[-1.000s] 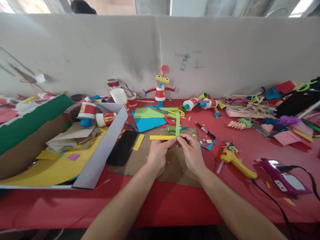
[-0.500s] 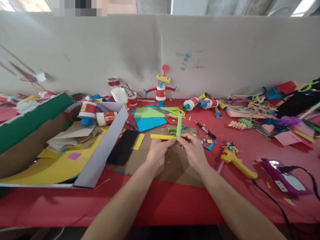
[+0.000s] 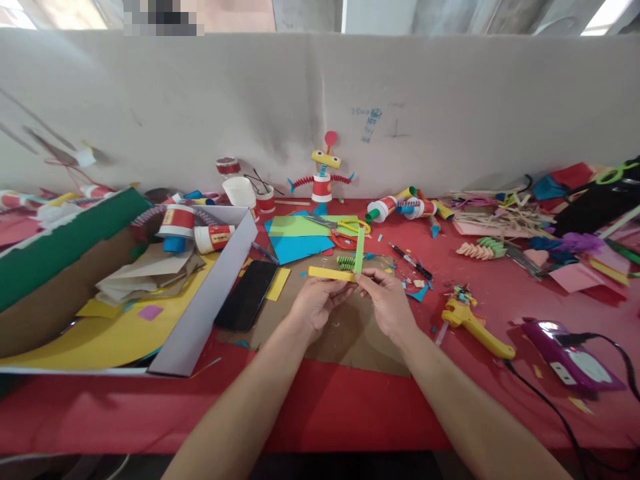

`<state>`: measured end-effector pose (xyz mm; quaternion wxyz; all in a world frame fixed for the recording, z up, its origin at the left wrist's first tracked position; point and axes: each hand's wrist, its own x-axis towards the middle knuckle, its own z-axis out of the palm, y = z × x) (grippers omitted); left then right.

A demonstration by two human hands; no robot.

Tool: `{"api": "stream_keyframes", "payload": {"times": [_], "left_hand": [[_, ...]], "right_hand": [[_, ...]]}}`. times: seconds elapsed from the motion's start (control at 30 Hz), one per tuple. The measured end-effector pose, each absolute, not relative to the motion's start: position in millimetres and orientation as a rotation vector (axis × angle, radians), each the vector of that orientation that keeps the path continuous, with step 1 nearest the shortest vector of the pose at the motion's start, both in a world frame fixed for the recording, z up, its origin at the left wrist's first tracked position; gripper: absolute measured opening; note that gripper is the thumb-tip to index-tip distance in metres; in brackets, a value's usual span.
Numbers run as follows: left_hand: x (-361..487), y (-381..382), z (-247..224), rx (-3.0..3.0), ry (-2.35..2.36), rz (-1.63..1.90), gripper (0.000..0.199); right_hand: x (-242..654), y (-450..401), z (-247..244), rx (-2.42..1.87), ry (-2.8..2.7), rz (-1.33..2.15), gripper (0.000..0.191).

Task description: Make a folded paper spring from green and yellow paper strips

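Observation:
A yellow paper strip (image 3: 327, 273) and a light green paper strip (image 3: 360, 250) meet at a right angle between my hands. My left hand (image 3: 317, 303) pinches the yellow strip close to that corner. My right hand (image 3: 385, 300) is closed on the corner where the two strips meet, with the green one pointing away from me. Just behind the yellow strip lies a folded green paper spring (image 3: 346, 263). Beneath both hands is a brown cardboard sheet (image 3: 370, 340).
Left are a black phone (image 3: 246, 295) and a box (image 3: 185, 327) of paper. Scissors (image 3: 355, 225) lie on coloured sheets behind my hands. A yellow glue gun (image 3: 475, 327) and a purple power box (image 3: 575, 357) are right. A paper-cup figure (image 3: 321, 187) stands at the back.
The yellow strip has shifted slightly to the right and tilted, its free end now farther from the phone. My left fingers have curled a little further in beneath it.

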<state>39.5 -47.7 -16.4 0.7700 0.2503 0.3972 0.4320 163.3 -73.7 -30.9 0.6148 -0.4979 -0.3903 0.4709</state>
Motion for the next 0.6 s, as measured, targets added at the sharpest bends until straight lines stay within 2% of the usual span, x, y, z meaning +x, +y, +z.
{"api": "stream_keyframes", "payload": {"times": [0.4,0.6], "left_hand": [[36.8,-44.1,-23.6,0.574,0.902,0.902,0.009],[37.7,-45.2,-19.3,0.606,0.905,0.904,0.015]], "right_hand": [[159.6,-76.4,-36.3,-1.151,-0.932,1.048,0.016],[158.3,-77.7,-38.7,-1.145,-0.931,1.030,0.016]]}}
